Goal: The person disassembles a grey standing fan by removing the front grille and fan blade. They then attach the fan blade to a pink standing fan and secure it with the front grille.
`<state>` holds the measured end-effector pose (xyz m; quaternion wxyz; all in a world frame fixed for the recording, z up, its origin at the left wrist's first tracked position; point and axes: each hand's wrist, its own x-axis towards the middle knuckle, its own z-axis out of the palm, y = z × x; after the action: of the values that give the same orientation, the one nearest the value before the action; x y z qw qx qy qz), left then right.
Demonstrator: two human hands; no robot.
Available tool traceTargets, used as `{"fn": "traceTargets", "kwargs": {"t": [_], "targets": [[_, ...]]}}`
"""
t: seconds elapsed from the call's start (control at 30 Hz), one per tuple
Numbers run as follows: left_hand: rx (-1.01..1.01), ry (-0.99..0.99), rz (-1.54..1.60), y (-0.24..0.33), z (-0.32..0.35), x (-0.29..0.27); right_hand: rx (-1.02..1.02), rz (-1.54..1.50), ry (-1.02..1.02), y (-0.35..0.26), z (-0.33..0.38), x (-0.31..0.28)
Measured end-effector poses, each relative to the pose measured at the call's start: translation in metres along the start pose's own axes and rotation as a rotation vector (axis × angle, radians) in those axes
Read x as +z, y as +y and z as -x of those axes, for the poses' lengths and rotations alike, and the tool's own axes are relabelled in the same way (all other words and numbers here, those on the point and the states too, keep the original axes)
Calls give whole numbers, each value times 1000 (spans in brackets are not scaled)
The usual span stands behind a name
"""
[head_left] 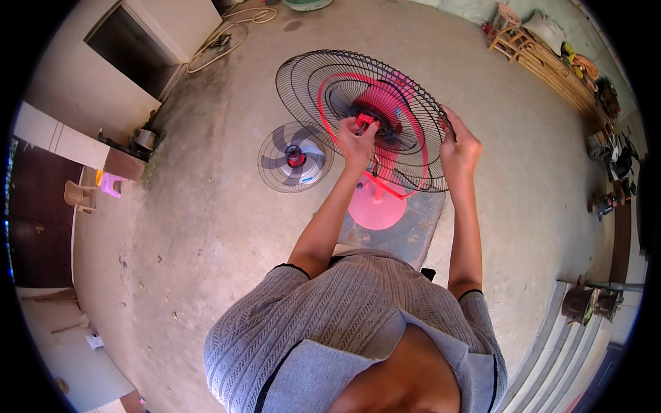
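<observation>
A black wire fan guard (pixel 303 77) stands tilted in front of me, against the pink fan body (pixel 385 100) that shows through its wires. My left hand (pixel 355 146) is at the guard's centre, its fingers pinched on a small red knob (pixel 365 120). At the guard's right rim, my right hand (pixel 460 150) grips the wire edge. A thin red hoop (pixel 385 187) hangs around the fan, partly behind the guard. Below is the fan's round pink base (pixel 376 212). A second wire guard (pixel 264 172) lies on the floor to the left, with dark fan blades (pixel 275 153) on it.
The pink base rests on a dark grey slab (pixel 413 237) on the concrete floor. Far left are a purple stool (pixel 110 183) and a wooden chair (pixel 81 195). A beige hose (pixel 234 27) curls at the back. A bamboo bench (pixel 551 72) holding clutter stands at back right.
</observation>
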<state>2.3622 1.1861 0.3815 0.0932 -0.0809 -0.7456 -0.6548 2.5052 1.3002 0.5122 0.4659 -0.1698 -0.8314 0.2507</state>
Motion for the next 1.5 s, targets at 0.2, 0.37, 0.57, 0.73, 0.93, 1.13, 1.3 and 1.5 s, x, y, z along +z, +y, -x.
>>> {"fn": "traceTargets", "kwargs": {"t": [0.2, 0.37, 0.57, 0.73, 0.93, 1.13, 1.3, 1.5], "targets": [[143, -135, -109, -2, -7, -6, 36, -10, 9, 7, 1, 3], [78, -111, -6, -17, -8, 4, 13, 26, 31, 1, -1, 5], [-340, -250, 462, -9, -7, 5, -26, 22, 60, 6, -6, 2], [-405, -238, 423, -7, -3, 12, -41, 84, 57, 5, -3, -3], [-230, -250, 213, -26, -14, 12, -45, 15, 15, 5, -5, -4], [-372, -237, 483, -5, -12, 14, -11, -106, -102, 9, -10, -9], [-366, -213, 470, 3, -13, 9, 118, -270, -313, -2, -21, -26], [-231, -149, 361, -21, -11, 17, -157, -106, -358, -25, -35, -29]]}}
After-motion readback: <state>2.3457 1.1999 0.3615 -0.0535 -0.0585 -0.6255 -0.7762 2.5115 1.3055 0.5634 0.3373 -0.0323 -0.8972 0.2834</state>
